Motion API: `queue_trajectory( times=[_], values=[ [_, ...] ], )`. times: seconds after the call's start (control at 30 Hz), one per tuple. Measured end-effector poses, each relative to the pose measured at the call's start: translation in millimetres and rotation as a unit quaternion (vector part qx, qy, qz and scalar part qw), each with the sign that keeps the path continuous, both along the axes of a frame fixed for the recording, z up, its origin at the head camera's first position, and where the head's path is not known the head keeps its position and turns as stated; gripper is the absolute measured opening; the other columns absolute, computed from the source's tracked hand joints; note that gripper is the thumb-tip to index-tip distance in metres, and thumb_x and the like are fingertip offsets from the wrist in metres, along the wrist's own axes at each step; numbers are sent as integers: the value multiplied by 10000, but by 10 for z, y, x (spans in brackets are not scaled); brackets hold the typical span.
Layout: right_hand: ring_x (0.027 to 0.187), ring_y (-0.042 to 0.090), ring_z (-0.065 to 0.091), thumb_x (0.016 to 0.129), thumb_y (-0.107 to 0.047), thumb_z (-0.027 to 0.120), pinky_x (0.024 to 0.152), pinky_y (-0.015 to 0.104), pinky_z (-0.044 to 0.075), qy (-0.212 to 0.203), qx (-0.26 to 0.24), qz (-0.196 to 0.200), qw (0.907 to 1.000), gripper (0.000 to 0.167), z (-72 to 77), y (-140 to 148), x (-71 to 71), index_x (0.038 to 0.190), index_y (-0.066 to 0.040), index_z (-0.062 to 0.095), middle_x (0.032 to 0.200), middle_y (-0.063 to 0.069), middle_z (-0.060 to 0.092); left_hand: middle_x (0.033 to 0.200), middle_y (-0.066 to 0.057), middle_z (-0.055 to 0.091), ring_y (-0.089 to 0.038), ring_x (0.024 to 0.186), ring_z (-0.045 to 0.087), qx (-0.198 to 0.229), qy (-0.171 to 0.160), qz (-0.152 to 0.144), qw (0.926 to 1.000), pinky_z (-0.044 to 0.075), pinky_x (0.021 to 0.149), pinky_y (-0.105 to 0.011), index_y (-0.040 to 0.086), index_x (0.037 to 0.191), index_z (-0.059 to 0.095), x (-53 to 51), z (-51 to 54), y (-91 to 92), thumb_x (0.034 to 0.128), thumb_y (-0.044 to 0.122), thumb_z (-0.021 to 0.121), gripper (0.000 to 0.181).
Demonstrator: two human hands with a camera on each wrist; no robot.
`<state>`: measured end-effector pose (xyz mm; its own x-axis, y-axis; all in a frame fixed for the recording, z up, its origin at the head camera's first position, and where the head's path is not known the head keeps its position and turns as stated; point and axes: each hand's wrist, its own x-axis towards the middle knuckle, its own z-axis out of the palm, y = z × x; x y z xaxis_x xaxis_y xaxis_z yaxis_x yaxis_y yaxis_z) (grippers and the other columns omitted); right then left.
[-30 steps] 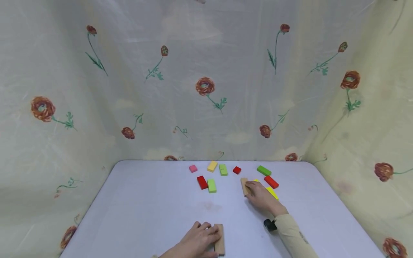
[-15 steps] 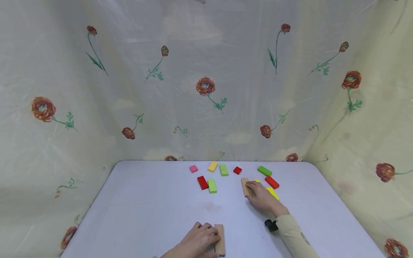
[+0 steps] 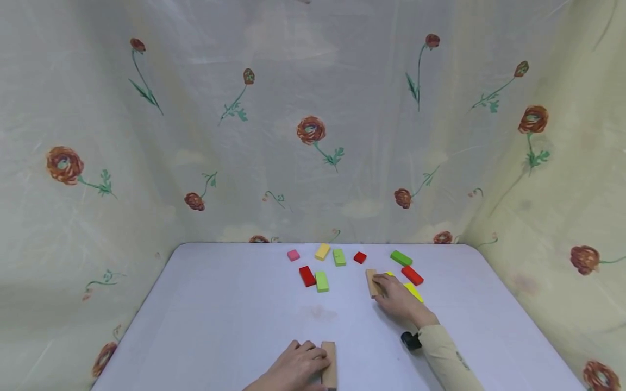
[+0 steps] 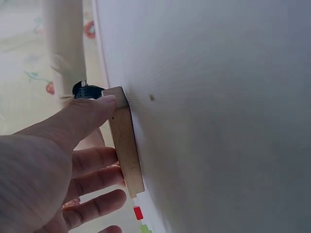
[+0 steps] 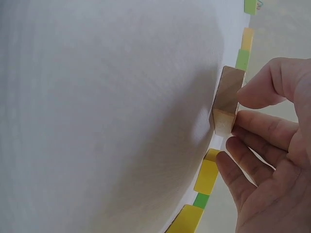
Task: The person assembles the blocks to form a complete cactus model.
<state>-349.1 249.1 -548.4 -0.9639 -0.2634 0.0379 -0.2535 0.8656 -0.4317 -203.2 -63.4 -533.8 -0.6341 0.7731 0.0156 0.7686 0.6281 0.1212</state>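
Observation:
In the head view, my left hand (image 3: 299, 365) is at the table's near edge, holding a plain wooden block (image 3: 332, 374) that lies lengthwise away from me. The left wrist view has the thumb on that wooden block's (image 4: 126, 145) near end, with fingertips along its side. Farther out and to the right, my right hand (image 3: 398, 300) grips a second wooden block (image 3: 370, 283) from its right side. Seen from the right wrist, thumb and forefinger pinch this wooden block (image 5: 229, 92), while the other fingers are beside a yellow block (image 5: 206, 175). My right hand partly covers yellow blocks (image 3: 413, 291).
Across the white table's (image 3: 215, 320) far part lie a pink block (image 3: 293, 255), a pale yellow block (image 3: 323, 251), light green blocks (image 3: 321, 281), red blocks (image 3: 307, 276) and a darker green block (image 3: 401, 258). Flowered cloth (image 3: 313, 184) hangs behind and at both sides.
My left hand and its wooden block have shifted slightly to the left. The right hand stays in place with its block, and the coloured blocks have not moved.

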Motion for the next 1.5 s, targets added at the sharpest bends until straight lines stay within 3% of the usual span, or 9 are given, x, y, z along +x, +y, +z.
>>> queue_trajectory(
  times=[0.23, 0.37, 0.73, 1.0, 1.2, 1.5],
  values=[
    [1319, 327, 444, 901, -247, 660, 1036, 489, 423, -43, -54, -24, 10000, 574, 9, -5, 4, 1408, -50, 475, 1443, 129, 470, 1174, 114, 636, -39, 1007, 544, 182, 320, -135, 9992, 360, 698, -173, 232, 1183, 681, 33, -42, -55, 888, 549, 591, 442],
    [1317, 342, 444, 899, -224, 656, 1040, 501, 414, -80, -43, -24, 10000, 575, 4, -14, 0, 1409, -36, 469, 1446, 145, 463, 1181, 110, 637, -41, 1014, 545, 183, 310, -178, 9992, 371, 701, -174, 229, 1189, 677, 28, -50, -61, 888, 534, 599, 436],
    [1313, 340, 450, 891, -184, 643, 1055, 510, 396, -79, -167, 173, 9997, 543, 42, -114, 76, 1392, -36, 496, 1437, 138, 470, 1176, 103, 637, -46, 1009, 548, 219, -61, -110, 9997, 400, 708, -194, 220, 1189, 682, 11, -36, -55, 887, 512, 618, 425],
    [1312, 299, 453, 875, -159, 631, 1044, 468, 421, 21, -141, 315, 9994, 542, 25, -265, 130, 1383, -20, 504, 1427, 122, 468, 1153, 108, 643, -37, 989, 552, 238, -131, -103, 9996, 418, 710, -186, 216, 1173, 692, -4, -31, -44, 878, 523, 621, 431],
    [1290, 289, 473, 873, -149, 629, 1052, 462, 414, 62, -63, 721, 9974, 519, 72, -447, 241, 1353, 20, 524, 1393, 135, 488, 1169, 111, 638, -38, 987, 547, 213, -483, -9, 9986, 443, 726, -214, 219, 1196, 679, -11, 16, -39, 885, 513, 616, 433],
    [1266, 247, 476, 894, -185, 620, 1038, 446, 428, -108, 181, 1209, 9924, 504, 105, -753, 387, 1358, -10, 530, 1386, 120, 466, 1162, 117, 631, -27, 978, 540, 301, -671, 39, 9973, 444, 734, -213, 214, 1201, 674, -7, 27, -58, 894, 520, 599, 441]
  ],
)
